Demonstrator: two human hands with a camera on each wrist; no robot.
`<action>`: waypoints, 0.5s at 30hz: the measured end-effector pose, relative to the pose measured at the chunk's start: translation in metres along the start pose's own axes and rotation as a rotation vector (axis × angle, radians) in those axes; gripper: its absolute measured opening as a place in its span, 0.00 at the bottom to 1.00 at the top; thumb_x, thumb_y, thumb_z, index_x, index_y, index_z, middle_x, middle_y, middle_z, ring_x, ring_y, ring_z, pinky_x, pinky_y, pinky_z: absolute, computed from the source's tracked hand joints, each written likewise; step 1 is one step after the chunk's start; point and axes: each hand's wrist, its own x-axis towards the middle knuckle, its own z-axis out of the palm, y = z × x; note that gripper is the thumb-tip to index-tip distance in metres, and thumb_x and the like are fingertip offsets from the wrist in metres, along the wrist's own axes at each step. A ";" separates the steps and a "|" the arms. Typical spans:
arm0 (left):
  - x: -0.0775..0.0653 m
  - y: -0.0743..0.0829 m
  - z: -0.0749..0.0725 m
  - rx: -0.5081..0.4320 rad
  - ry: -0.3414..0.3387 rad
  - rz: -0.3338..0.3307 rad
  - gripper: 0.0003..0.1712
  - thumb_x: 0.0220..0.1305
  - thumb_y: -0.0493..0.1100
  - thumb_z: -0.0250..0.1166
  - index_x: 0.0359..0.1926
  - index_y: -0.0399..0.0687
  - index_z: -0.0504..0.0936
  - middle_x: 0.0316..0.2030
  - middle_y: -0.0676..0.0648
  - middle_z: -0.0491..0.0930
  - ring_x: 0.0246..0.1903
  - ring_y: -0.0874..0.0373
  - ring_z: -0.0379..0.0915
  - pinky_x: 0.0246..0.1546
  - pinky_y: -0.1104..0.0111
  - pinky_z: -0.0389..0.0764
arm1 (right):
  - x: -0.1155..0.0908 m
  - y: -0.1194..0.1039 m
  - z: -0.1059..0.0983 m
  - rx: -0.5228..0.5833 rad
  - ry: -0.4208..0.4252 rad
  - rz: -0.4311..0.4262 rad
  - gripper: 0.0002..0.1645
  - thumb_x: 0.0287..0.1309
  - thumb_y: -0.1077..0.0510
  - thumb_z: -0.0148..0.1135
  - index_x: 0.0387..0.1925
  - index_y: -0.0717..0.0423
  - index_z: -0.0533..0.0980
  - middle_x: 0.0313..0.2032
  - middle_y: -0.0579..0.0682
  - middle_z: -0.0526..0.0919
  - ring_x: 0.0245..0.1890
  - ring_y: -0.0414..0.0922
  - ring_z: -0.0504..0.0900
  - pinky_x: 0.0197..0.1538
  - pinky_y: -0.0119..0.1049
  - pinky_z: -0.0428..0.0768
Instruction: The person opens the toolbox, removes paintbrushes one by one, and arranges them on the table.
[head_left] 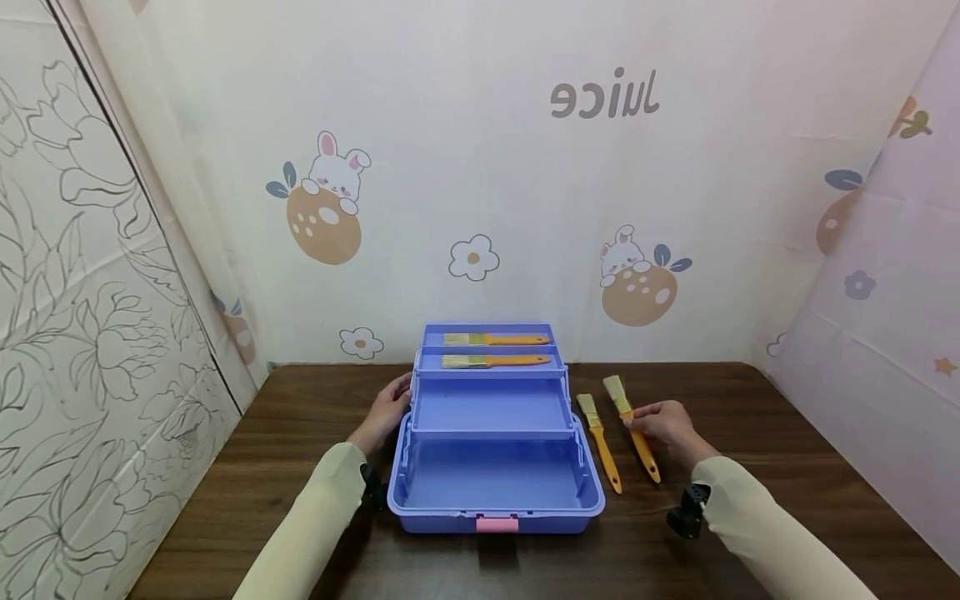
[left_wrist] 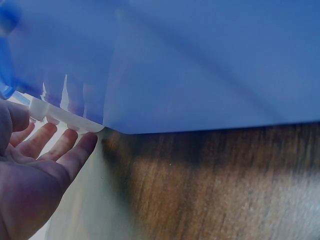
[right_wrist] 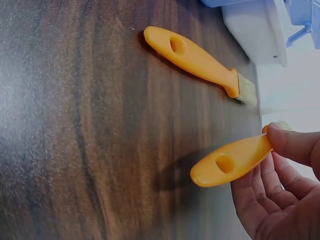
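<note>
Pale sleeves [head_left: 772, 529] reach over the bench [head_left: 630, 567] to the right hand [head_left: 666, 427], whose grip pinches an orange-handled brush [right_wrist: 232, 162] near its neck, right of the blue box [head_left: 435, 523] and beside a second brush [head_left: 602, 446]. That hold should serve a clean lift, provided the thumb avoids the bristles and the free handle end clears its neighbour. At the box's left side lies the left hand [head_left: 387, 414], fingers loosely extended, where a light steadying touch would help, though the blurry left wrist view makes firm contact hard to confirm.
</note>
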 end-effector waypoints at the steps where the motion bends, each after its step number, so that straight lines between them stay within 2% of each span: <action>1: 0.001 0.000 0.000 0.000 0.000 -0.006 0.25 0.73 0.34 0.45 0.69 0.32 0.58 0.65 0.30 0.61 0.65 0.39 0.57 0.64 0.50 0.61 | 0.001 0.001 0.000 0.002 0.001 0.002 0.14 0.57 0.63 0.64 0.42 0.72 0.76 0.38 0.63 0.78 0.31 0.49 0.77 0.32 0.38 0.82; 15: 0.001 0.002 0.001 0.011 0.002 -0.020 0.26 0.73 0.33 0.45 0.69 0.32 0.57 0.65 0.30 0.61 0.65 0.39 0.57 0.63 0.49 0.61 | 0.008 0.011 0.006 -0.017 0.013 0.024 0.16 0.58 0.62 0.64 0.43 0.72 0.75 0.41 0.66 0.76 0.36 0.53 0.76 0.32 0.40 0.82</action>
